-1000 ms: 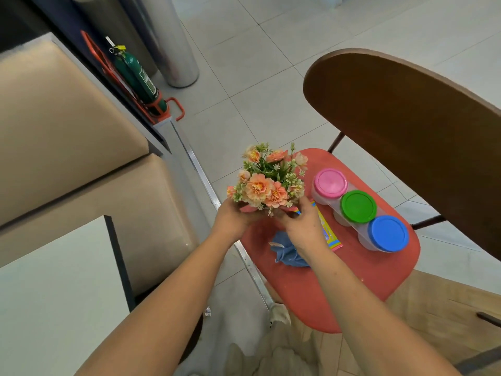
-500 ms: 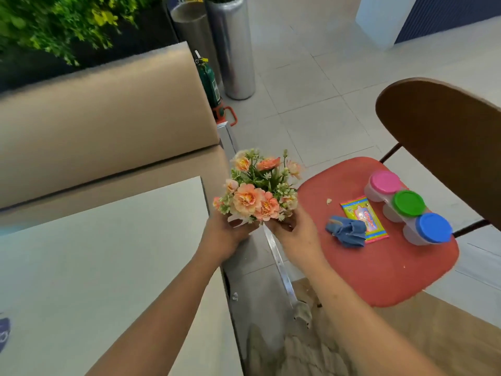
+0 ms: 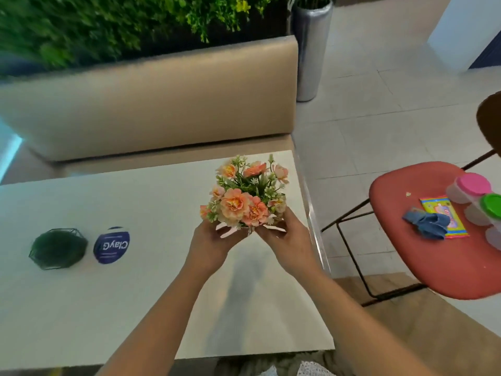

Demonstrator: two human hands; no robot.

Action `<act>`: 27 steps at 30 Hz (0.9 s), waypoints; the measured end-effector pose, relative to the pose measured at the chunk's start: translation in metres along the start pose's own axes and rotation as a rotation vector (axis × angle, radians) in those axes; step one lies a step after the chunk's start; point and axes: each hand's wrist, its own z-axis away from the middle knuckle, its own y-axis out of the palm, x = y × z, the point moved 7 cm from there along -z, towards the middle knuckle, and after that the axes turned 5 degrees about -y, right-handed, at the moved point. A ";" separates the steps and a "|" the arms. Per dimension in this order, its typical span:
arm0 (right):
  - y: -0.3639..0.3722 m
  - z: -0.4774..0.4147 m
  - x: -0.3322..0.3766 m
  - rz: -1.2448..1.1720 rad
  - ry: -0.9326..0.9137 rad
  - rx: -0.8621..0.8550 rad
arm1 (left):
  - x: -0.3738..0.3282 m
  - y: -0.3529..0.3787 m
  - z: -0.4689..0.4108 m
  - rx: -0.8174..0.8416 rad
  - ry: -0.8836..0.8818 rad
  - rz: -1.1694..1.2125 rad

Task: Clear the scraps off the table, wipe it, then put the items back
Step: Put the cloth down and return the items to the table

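Note:
A small pot of orange artificial flowers (image 3: 248, 196) is held above the right part of the white table (image 3: 135, 294). My left hand (image 3: 214, 242) grips its base from the left and my right hand (image 3: 284, 237) from the right; the pot itself is mostly hidden by my fingers. On the table's left sit a dark green round ornament in a wire frame (image 3: 58, 248) and a blue round "Clay" disc (image 3: 111, 245). On the red chair seat (image 3: 423, 272) lie a blue cloth (image 3: 428, 222), a yellow packet (image 3: 447, 215), and tubs with pink (image 3: 473, 184) and green (image 3: 492, 204) lids.
A beige bench (image 3: 151, 104) runs along the far side of the table, with green foliage (image 3: 108, 23) behind it. A silver cylinder (image 3: 311, 47) stands at the bench's right end. Tiled floor separates the table from the red chair. A small crumb (image 3: 408, 194) lies on the seat.
Both hands have carried the flower pot leftward, from above the red chair to above the table's right part. The view has swung left with it, bringing the table and its two items into sight.

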 end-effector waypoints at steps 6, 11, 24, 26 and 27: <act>0.058 0.003 0.014 0.028 -0.038 0.167 | 0.024 -0.063 0.028 -0.154 -0.048 0.023; 0.095 -0.003 0.023 0.035 -0.082 0.324 | 0.036 -0.094 0.053 -0.292 -0.119 0.066; 0.226 -0.002 0.015 0.112 -0.120 0.579 | 0.096 -0.190 0.091 -0.562 -0.253 0.065; 0.255 -0.003 0.011 0.128 -0.129 0.593 | 0.113 -0.214 0.090 -0.581 -0.266 0.055; 0.270 -0.003 0.009 0.132 -0.130 0.597 | 0.122 -0.225 0.088 -0.588 -0.275 0.049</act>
